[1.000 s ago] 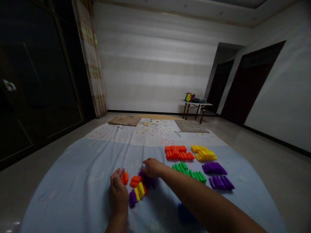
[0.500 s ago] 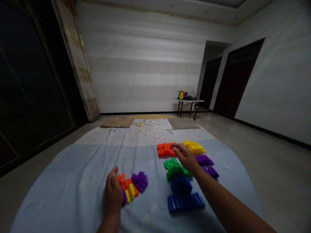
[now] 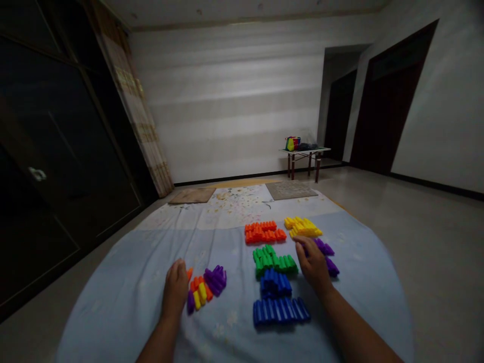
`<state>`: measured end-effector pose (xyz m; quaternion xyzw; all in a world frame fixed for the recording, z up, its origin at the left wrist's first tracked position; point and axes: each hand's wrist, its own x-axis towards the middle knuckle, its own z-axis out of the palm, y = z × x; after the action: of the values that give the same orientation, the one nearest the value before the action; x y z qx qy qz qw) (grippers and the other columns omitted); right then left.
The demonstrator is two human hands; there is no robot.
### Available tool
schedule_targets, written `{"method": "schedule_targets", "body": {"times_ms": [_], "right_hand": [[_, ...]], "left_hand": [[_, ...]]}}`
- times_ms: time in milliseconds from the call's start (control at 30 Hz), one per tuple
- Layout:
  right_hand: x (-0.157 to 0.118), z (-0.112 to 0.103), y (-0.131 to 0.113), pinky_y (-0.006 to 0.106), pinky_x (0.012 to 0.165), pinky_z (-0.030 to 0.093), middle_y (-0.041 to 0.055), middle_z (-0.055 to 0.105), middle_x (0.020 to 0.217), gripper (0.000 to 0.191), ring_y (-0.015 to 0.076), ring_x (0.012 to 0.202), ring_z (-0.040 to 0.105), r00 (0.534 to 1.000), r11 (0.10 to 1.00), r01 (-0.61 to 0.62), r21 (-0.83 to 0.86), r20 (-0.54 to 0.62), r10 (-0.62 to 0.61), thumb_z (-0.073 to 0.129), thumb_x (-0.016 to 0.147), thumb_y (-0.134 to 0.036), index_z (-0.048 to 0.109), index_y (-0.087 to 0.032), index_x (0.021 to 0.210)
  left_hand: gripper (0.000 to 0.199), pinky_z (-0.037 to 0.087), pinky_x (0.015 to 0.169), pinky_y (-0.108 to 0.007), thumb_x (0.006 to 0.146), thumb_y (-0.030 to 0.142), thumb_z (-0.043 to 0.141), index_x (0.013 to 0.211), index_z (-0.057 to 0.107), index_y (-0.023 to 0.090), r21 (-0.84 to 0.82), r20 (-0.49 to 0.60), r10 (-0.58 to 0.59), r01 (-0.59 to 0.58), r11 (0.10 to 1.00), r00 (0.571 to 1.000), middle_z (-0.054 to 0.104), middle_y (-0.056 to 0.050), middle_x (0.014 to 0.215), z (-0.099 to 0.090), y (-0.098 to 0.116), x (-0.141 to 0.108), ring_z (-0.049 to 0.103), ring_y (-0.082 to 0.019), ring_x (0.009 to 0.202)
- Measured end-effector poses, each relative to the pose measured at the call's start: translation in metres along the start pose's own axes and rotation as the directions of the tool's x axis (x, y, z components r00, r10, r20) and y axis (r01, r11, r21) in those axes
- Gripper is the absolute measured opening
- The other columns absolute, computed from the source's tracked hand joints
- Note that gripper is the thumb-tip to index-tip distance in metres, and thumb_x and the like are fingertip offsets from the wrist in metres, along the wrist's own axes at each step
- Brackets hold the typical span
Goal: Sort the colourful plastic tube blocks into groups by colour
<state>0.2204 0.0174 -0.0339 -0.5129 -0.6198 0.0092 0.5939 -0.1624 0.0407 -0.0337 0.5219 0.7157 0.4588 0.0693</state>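
Note:
My left hand (image 3: 175, 288) rests on the cloth with its fingers stretched out, against the left side of a small mixed group of orange, yellow and purple plastic tube-like pieces (image 3: 199, 292). A purple cluster (image 3: 215, 280) lies just right of that group. Over on the right, my right hand (image 3: 313, 261) hovers by the purple rows (image 3: 329, 257) and partly covers them. Its fingers are loosely bent and apart from the thumb, with nothing seen between them. Nearby lie yellow rows (image 3: 303, 227), orange rows (image 3: 262, 232), green rows (image 3: 273, 261) and blue rows (image 3: 280, 311).
A light blue cloth (image 3: 124, 272) covers the rounded table. Two flat mats, one brown (image 3: 192, 195) and one grey (image 3: 291, 190), lie at its far end. Beyond stands a small side table (image 3: 304, 150) with a colourful bag (image 3: 292, 143) on it.
My right hand has moved right and nearer, from over the orange rows to the purple rows. The orange and green rows are now uncovered. My left hand stays by the mixed pieces; the view has shifted slightly.

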Motion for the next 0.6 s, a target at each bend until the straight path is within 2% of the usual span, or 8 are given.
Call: {"method": "schedule_targets", "body": {"times_ms": [100,167,200,300,433,500,600], "right_hand": [[0.0,0.001,0.004,0.041,0.084,0.048,0.0107,0.063,0.102,0.027,0.0224,0.097,0.058,1.0,1.0,0.018,-0.002,0.018,-0.018,0.041,0.088,-0.034,0.06,-0.019,0.101],[0.0,0.001,0.006,0.041,0.084,0.049,0.0107,0.064,0.101,0.027,0.0229,0.097,0.059,1.0,1.0,0.021,-0.012,0.024,-0.02,0.042,0.088,-0.034,0.06,-0.02,0.101],[0.001,0.001,0.007,0.041,0.083,0.049,0.0106,0.064,0.101,0.026,0.023,0.096,0.059,0.999,1.0,0.022,-0.017,0.031,-0.021,0.042,0.088,-0.034,0.06,-0.02,0.101],[0.0,0.001,0.011,0.041,0.085,0.048,0.0101,0.063,0.101,0.026,0.0228,0.097,0.059,0.999,0.999,0.021,-0.04,0.049,-0.019,0.042,0.088,-0.034,0.059,-0.02,0.101],[-0.002,-0.002,0.022,0.041,0.085,0.048,0.0093,0.063,0.102,0.027,0.0229,0.096,0.059,0.999,0.995,-0.011,-0.103,0.048,0.016,0.043,0.087,-0.034,0.059,-0.02,0.102],[-0.003,-0.004,0.026,0.041,0.085,0.048,0.0089,0.063,0.102,0.027,0.023,0.096,0.059,0.998,0.991,-0.016,-0.131,0.056,0.024,0.044,0.086,-0.035,0.059,-0.02,0.102],[-0.005,-0.007,0.029,0.041,0.086,0.047,0.0088,0.063,0.102,0.027,0.0232,0.097,0.058,0.998,0.987,-0.01,-0.16,0.062,0.02,0.044,0.086,-0.036,0.059,-0.02,0.102]], "left_hand": [[0.044,0.029,0.105,-0.045,0.079,0.04,0.033,0.106,0.059,0.016,0.081,-0.012,-0.025,0.026,0.996,1.0,0.058,-0.015,0.119,-0.021,-0.011,0.009,0.043,-0.026,0.123],[0.047,0.022,0.106,-0.052,0.078,0.039,0.033,0.111,0.057,0.015,0.202,-0.03,-0.07,0.075,0.977,0.997,0.054,-0.016,0.126,-0.037,-0.026,0.013,0.038,-0.029,0.127],[0.05,0.019,0.106,-0.055,0.078,0.04,0.033,0.115,0.055,0.015,0.292,-0.037,-0.105,0.111,0.95,0.994,0.05,-0.017,0.131,-0.044,-0.036,0.015,0.035,-0.031,0.129],[0.062,0.016,0.105,-0.056,0.079,0.045,0.029,0.128,0.047,0.012,0.568,-0.031,-0.247,0.22,0.793,0.969,0.035,-0.015,0.143,-0.065,-0.074,0.02,0.027,-0.034,0.133],[0.069,0.017,0.105,-0.055,0.079,0.05,0.027,0.138,0.034,0.015,0.687,-0.038,-0.347,0.277,0.672,0.937,0.028,-0.01,0.148,-0.083,-0.115,0.022,0.024,-0.033,0.134],[0.07,0.017,0.106,-0.054,0.079,0.051,0.025,0.14,0.029,0.017,0.709,-0.033,-0.365,0.28,0.647,0.93,0.025,-0.009,0.149,-0.088,-0.122,0.021,0.022,-0.032,0.135],[0.071,0.016,0.107,-0.053,0.08,0.053,0.022,0.141,0.026,0.017,0.732,-0.024,-0.398,0.287,0.617,0.917,0.023,-0.008,0.15,-0.09,-0.119,0.02,0.02,-0.031,0.136]]}}
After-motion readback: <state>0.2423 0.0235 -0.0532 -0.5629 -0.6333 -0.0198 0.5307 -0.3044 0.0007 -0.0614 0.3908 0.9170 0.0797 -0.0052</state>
